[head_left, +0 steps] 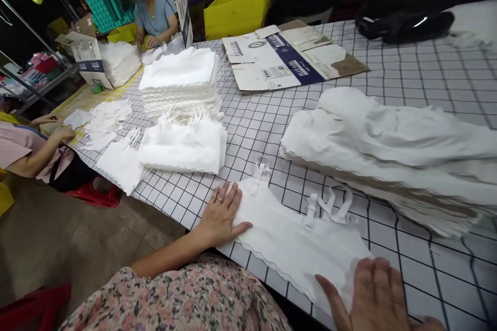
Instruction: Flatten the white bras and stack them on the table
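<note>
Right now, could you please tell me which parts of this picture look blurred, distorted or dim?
In the head view, the right hand at the lower edge is motion-smeared. The left hand, flat on the white scalloped-edge strappy garment, is sharp. The grid lines of the white black-lined tablecloth curve near the right edge. The large white fabric pile looks soft, and the far left background is dim.

One view on my screen, head-worn, at the near edge of the table (272, 129), facing forward and down across it, frame tilted, left hand (221, 214) and right hand (376, 289) close below, far edge distant at upper left.
</note>
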The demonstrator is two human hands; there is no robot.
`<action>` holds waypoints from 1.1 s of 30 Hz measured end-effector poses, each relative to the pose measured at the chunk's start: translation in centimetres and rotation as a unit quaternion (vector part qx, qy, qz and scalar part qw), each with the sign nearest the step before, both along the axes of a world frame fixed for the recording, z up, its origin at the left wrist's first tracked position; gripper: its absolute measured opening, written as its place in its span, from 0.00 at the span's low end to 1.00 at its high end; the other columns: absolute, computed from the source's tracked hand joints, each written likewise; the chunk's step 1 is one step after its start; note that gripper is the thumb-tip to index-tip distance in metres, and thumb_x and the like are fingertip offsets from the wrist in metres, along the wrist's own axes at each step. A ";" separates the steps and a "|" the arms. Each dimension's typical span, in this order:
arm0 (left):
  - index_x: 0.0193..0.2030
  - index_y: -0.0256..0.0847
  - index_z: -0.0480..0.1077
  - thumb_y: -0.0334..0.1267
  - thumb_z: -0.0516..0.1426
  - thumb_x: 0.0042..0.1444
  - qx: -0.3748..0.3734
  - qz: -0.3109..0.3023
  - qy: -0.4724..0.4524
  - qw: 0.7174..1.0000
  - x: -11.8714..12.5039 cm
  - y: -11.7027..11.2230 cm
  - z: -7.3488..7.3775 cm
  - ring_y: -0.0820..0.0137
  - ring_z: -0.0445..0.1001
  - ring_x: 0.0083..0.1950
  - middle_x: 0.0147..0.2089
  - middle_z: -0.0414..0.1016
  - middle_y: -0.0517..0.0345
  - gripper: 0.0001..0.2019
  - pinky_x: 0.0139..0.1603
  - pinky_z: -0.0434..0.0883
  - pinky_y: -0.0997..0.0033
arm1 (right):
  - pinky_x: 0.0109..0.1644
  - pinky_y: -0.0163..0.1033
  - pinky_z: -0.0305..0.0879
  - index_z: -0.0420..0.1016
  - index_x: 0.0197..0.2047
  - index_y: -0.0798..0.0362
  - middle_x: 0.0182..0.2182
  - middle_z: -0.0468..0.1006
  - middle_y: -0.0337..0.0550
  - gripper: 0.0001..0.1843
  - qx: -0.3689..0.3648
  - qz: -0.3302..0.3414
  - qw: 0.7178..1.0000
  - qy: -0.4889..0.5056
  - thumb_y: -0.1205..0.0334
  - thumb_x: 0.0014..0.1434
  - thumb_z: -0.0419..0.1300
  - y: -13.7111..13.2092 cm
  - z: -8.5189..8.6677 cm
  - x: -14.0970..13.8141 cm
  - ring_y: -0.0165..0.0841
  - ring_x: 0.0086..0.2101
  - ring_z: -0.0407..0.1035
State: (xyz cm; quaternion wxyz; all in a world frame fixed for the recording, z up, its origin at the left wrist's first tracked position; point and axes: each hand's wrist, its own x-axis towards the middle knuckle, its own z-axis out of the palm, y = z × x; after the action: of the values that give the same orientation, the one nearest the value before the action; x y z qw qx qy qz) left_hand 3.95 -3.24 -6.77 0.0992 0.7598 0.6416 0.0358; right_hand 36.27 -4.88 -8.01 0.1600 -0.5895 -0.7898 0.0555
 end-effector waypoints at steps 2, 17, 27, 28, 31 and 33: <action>0.88 0.33 0.39 0.68 0.43 0.76 -0.005 0.002 0.001 1.000 0.0 0.0 0.2 0.51 0.29 0.90 0.89 0.31 0.44 0.48 0.90 0.47 0.43 | 0.64 0.88 0.57 0.30 0.87 0.66 0.78 0.55 0.83 0.49 -0.008 0.007 1.000 -0.012 0.37 0.80 0.36 -0.1 0.3 0.1 0.73 0.75 0.58; 0.88 0.34 0.42 0.68 0.44 0.76 0.021 0.007 0.001 1.000 0.0 0.1 0.2 0.49 0.33 0.90 0.89 0.36 0.44 0.48 0.89 0.50 0.41 | 0.68 0.82 0.56 0.43 0.86 0.69 0.77 0.59 0.80 0.53 -0.007 -0.026 1.000 0.010 0.33 0.78 0.34 -0.1 0.2 -0.3 0.69 0.74 0.60; 0.88 0.37 0.40 0.67 0.46 0.76 0.044 0.009 0.011 0.999 -0.1 0.2 -0.3 0.49 0.35 0.90 0.89 0.37 0.45 0.47 0.88 0.51 0.41 | 0.71 0.81 0.55 0.55 0.81 0.75 0.77 0.58 0.80 0.54 -0.020 -0.039 0.999 0.006 0.33 0.78 0.34 -0.1 -0.3 -0.1 0.67 0.76 0.57; 0.88 0.37 0.40 0.66 0.46 0.76 0.047 0.008 0.010 0.999 -0.2 0.2 -0.4 0.50 0.35 0.90 0.89 0.38 0.45 0.47 0.88 0.51 0.41 | 0.71 0.80 0.55 0.55 0.81 0.75 0.77 0.58 0.79 0.53 -0.026 -0.039 0.999 0.003 0.33 0.78 0.34 0.0 -0.4 -0.1 0.66 0.77 0.56; 0.88 0.36 0.40 0.66 0.46 0.76 0.051 0.006 0.012 0.999 -0.3 0.2 -0.5 0.49 0.35 0.90 0.90 0.37 0.45 0.46 0.89 0.51 0.42 | 0.72 0.80 0.55 0.52 0.83 0.72 0.78 0.56 0.77 0.51 -0.038 -0.042 0.998 -0.005 0.35 0.78 0.37 0.1 -0.7 0.1 0.65 0.78 0.54; 0.88 0.36 0.41 0.66 0.46 0.76 0.054 0.007 0.018 0.998 -0.3 0.2 -0.6 0.49 0.36 0.90 0.90 0.36 0.45 0.46 0.88 0.51 0.42 | 0.72 0.80 0.55 0.49 0.84 0.70 0.79 0.56 0.76 0.51 -0.037 -0.043 0.998 -0.002 0.35 0.78 0.38 0.1 -0.7 0.1 0.64 0.78 0.53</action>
State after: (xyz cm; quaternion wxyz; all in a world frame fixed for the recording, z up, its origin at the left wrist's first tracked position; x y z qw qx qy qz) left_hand 3.69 -3.00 -7.41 0.0464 0.7597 0.6460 0.0578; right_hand 36.37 -4.78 -8.75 0.1384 -0.6285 -0.7615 0.0763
